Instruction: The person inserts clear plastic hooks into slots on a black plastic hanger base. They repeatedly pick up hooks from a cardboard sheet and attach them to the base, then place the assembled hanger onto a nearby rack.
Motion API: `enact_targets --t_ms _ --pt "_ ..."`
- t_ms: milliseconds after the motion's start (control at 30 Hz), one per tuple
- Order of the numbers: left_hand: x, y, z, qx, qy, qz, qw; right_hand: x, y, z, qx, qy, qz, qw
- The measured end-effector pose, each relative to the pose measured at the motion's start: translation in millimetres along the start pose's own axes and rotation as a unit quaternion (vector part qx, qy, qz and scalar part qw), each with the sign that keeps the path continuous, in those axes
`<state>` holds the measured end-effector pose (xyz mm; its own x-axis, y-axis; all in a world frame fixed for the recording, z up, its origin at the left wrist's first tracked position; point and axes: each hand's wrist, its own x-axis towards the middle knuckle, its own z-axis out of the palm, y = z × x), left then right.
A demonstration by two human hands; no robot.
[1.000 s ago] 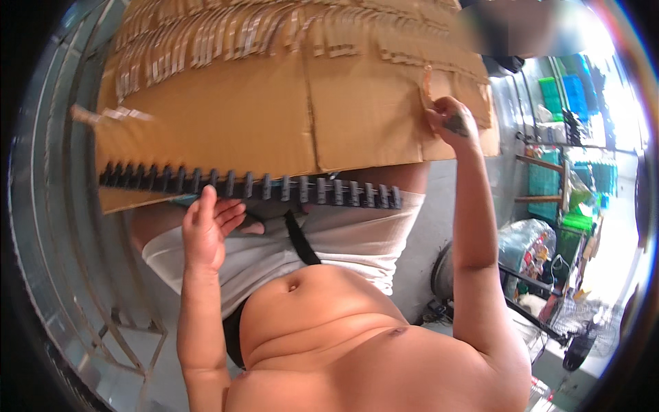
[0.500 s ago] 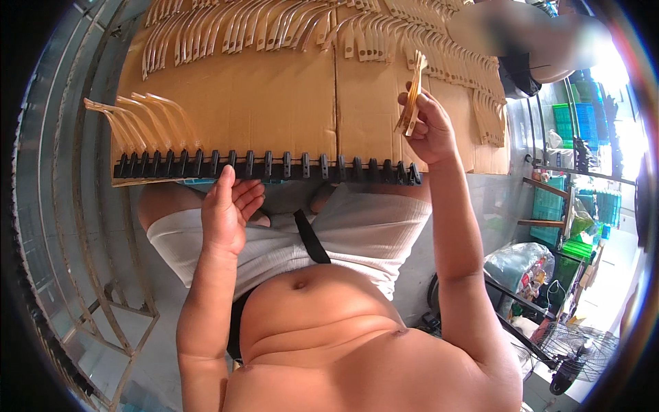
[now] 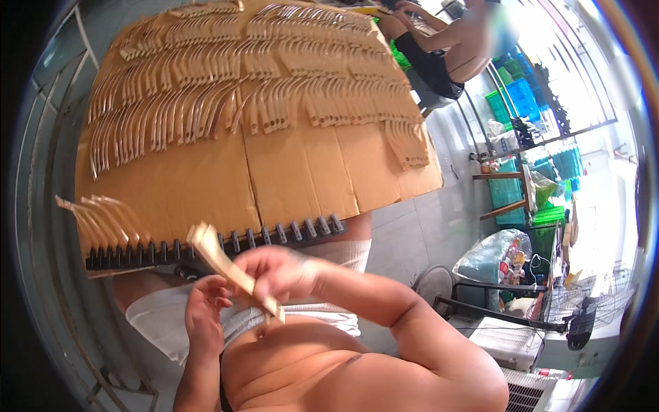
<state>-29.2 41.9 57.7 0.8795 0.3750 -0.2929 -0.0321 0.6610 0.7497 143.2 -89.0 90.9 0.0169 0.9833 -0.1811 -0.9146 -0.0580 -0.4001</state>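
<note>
A flat cardboard sheet lies across my lap, covered in rows of tan curved pieces. A black toothed rack runs along its near edge, with a few pieces standing in it at the left. My right hand is shut on a small stack of tan curved pieces, held in front of my belly. My left hand is just below, its fingers touching the stack's lower end.
Another person sits beyond the cardboard at the top right. Blue and green crates, a wooden stool, a filled plastic bag and a black fan stand to the right. A metal frame runs along the left.
My right hand has brought the tan pieces down from the cardboard's far right to my belly. My left hand has met them there. The view has tilted, showing more of the cardboard.
</note>
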Motion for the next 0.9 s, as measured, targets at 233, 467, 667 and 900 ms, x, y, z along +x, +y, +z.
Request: enact_targets --t_ms 233,467,667,900 --pt "10.9 3.9 39.6 -0.087 -0.299 0.269 0.911 11.0 63.6 19.5 0.093 -0.267 0.153 0.947" --pt "16.2 61.4 20.5 0.190 -0.193 0.174 0.947 17.1 -13.3 25.0 -0.404 -0.186 0.152 0.883" --pt "10.0 34.8 16.7 0.088 0.041 0.221 0.970 47.3 -14.2 38.3 -0.631 0.012 -0.143 0.763" --pt "28.5 -9.9 -34.9 -0.049 0.330 -0.034 0.942 121.0 -30.3 -34.4 -0.583 0.186 -0.284 0.738"
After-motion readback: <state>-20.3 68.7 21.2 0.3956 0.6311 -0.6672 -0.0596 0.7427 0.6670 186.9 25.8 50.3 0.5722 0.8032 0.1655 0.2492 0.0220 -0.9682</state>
